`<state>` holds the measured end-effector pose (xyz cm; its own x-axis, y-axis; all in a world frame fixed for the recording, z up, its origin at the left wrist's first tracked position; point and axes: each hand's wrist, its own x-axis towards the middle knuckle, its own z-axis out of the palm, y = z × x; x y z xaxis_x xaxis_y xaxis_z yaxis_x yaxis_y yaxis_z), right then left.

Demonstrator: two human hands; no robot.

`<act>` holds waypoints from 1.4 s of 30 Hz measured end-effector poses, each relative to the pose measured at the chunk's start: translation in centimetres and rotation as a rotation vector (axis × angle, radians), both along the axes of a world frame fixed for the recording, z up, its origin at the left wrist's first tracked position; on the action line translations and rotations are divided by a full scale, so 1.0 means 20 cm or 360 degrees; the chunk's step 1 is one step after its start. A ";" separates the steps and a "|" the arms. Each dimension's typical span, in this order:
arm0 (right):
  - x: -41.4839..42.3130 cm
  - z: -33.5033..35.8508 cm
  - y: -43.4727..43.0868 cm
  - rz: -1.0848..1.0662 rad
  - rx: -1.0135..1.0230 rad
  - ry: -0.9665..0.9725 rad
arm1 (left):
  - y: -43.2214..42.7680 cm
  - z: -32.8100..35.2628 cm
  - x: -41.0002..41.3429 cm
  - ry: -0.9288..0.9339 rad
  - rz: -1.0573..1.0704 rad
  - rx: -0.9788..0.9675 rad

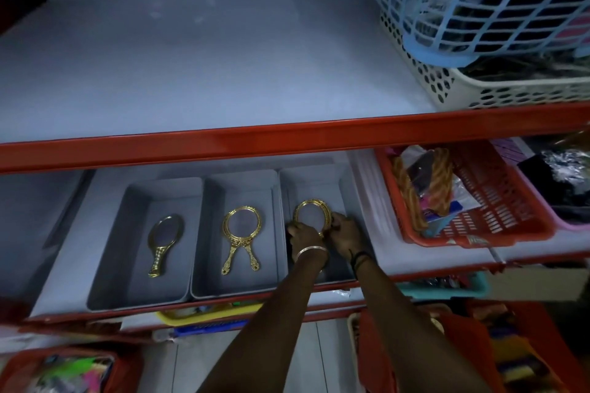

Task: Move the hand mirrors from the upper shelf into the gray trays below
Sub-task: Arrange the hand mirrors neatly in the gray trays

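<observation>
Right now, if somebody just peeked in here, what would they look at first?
Probably the shiny gold round hand mirrors in the right gray plastic tray, where the left hand and right hand meet. More gold mirrors lie in the middle tray and the left tray. The bright orange-red shelf edge stands out above.

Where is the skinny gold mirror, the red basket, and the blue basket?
skinny gold mirror (165, 231): head view, on its glass.
red basket (498, 198): head view, on its mesh wall.
blue basket (472, 3): head view, on its slatted side.
</observation>
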<state>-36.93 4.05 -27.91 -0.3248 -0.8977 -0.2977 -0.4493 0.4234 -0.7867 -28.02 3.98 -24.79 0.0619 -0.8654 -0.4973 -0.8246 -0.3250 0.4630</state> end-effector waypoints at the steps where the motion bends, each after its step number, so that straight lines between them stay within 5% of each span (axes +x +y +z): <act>1: 0.00 0.00 0.00 -0.0025 -0.0018 -0.0025 | -0.01 0.00 0.00 0.0041 0.0034 -0.0015; 12: -0.01 -0.03 -0.02 -0.0190 -0.0036 -0.0029 | -0.04 -0.06 0.01 0.0352 0.0203 -0.0160; 42: 0.02 -0.08 -0.01 -0.0488 -0.0020 -0.0256 | -0.03 -0.10 0.00 0.0347 0.0242 -0.0278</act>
<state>-36.57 3.78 -29.58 -0.5296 -0.7697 -0.3564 -0.1727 0.5092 -0.8431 -28.01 3.35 -26.77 0.1053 -0.9279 -0.3576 -0.6481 -0.3368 0.6830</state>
